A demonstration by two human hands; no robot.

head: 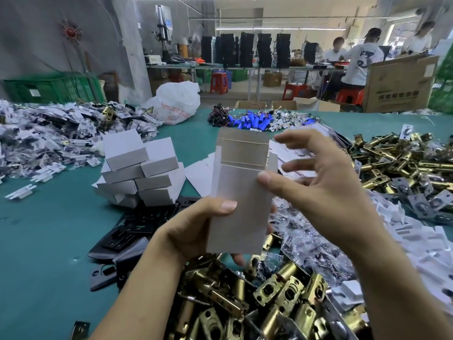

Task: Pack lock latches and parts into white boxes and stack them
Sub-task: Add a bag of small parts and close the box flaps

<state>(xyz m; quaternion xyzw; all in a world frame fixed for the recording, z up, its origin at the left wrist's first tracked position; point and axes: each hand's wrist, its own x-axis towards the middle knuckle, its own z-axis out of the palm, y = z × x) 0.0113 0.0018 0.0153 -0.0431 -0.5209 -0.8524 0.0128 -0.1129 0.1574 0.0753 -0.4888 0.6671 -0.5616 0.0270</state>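
Note:
My left hand (196,227) grips a flat, unfolded white box (241,192) upright above the table, thumb on its front face and fingers behind. My right hand (318,177) touches the box's right edge with its thumb, while its fingers are spread and blurred behind the box. The box's top flap stands open, showing brown card inside. Brass lock latches (269,298) lie heaped below my hands, and more brass latches (397,163) are piled at the right. A stack of closed white boxes (142,168) stands at the left centre.
Black plates (127,236) lie under my left forearm. Bagged parts (49,136) are heaped at the left, more bags (318,244) at the right. Flat box blanks (201,173) lie behind the box. Blue batteries (252,121) and a white bag (176,101) sit farther back. People work at far benches.

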